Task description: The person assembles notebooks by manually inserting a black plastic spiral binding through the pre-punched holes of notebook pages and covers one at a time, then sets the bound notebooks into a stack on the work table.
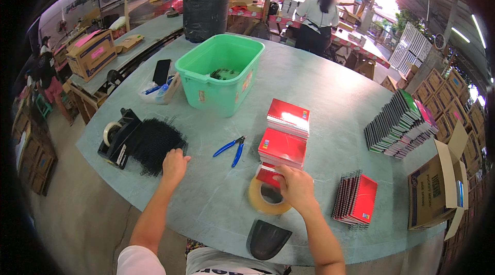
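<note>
My left hand [175, 165] is at the near right edge of a heap of black spiral binding coils [157, 143]. Its fingers are curled in, and I cannot make out what is between them. With my right hand [295, 185] I grip a small red notebook [269, 174] by its right end. A roll of clear tape [262, 204] lies flat below that notebook. Two stacks of red notebooks, a nearer stack [282, 146] and a farther stack [289, 115], stand just beyond. Blue-handled cutters [232, 150] lie between my hands.
A tape dispenser [119, 138] stands left of the coils. Behind are a green bin [219, 76] and a small tray [160, 92] with a phone. Spiral-bound red notebooks [356, 197], taller notebook stacks [399, 125] and an open carton [433, 190] stand right. A black curved piece [269, 239] lies near.
</note>
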### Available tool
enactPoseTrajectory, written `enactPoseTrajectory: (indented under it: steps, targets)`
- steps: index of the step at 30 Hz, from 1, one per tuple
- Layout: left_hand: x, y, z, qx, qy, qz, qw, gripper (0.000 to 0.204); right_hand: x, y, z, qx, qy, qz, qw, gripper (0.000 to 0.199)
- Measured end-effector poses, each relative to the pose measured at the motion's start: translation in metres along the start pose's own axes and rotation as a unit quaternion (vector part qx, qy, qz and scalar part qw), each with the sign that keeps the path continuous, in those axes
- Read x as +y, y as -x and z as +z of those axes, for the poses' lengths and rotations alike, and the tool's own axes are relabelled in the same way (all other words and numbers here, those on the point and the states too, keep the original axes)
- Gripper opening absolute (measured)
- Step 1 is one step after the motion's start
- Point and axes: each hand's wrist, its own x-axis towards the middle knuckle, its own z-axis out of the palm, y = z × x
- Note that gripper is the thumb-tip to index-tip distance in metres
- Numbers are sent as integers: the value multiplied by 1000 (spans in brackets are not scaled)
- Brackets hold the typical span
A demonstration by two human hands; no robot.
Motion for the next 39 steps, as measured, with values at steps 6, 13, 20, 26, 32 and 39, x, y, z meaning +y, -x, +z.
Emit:
enactPoseTrajectory:
  steps: [6,13,20,26,32,39]
  targets:
    - [46,7,-35,-30,16,6,999,36,-8,-13,3,-60,0,26,998,20]
    - [130,47,-40,-166,-30,289,942,45,-12,-17,15,-7,-61,-6,998,20]
    - [141,34,-53,-94,352,216,906,23,-9,-14,14,1,-60,-17,998,20]
    - [154,40,-58,-52,357,202,911,18,-9,-15,11,-7,-78,-20,997,27]
    - [151,32,-55,-110,363,150,913,18,-12,-12,9,-9,-81,-38,996,32]
    - [141,14,-55,-115,317,233,912,23,-13,-13,17,27,15,-47,998,26]
